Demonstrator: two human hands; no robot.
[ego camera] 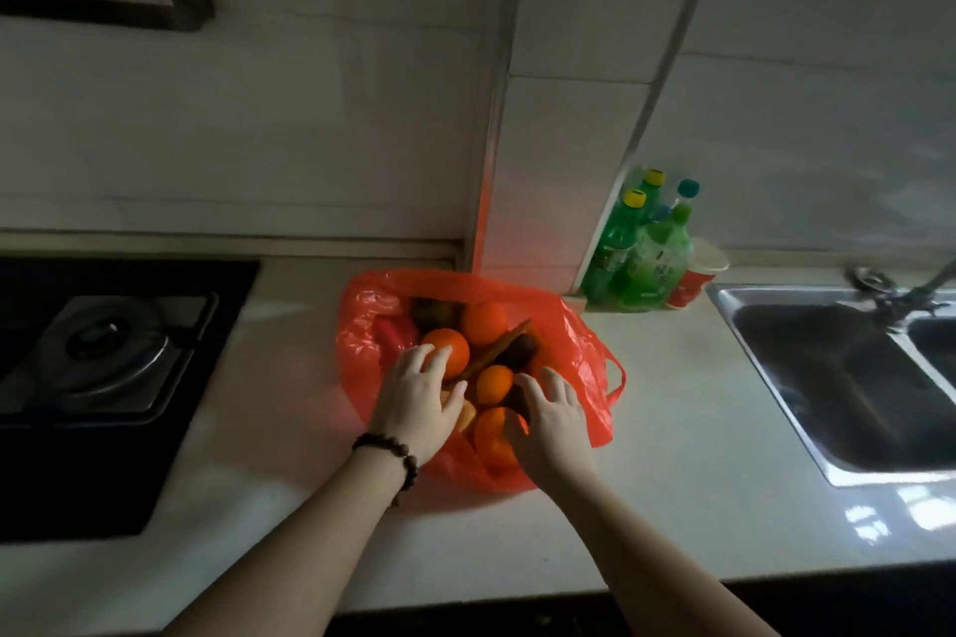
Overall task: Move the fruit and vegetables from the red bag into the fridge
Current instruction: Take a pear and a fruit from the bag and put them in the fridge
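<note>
A red plastic bag lies open on the white counter, full of produce. Inside I see several oranges, one at the back and a smaller one in the middle, plus a dark fruit and something red at the left. My left hand reaches into the bag with its fingers spread over a large orange. My right hand is in the bag's right side, fingers spread over a dark item; whether it grips anything is hidden. The fridge is out of view.
A black gas hob fills the counter's left side. Green bottles and a red paper cup stand in the wall corner behind the bag. A steel sink with a tap lies to the right.
</note>
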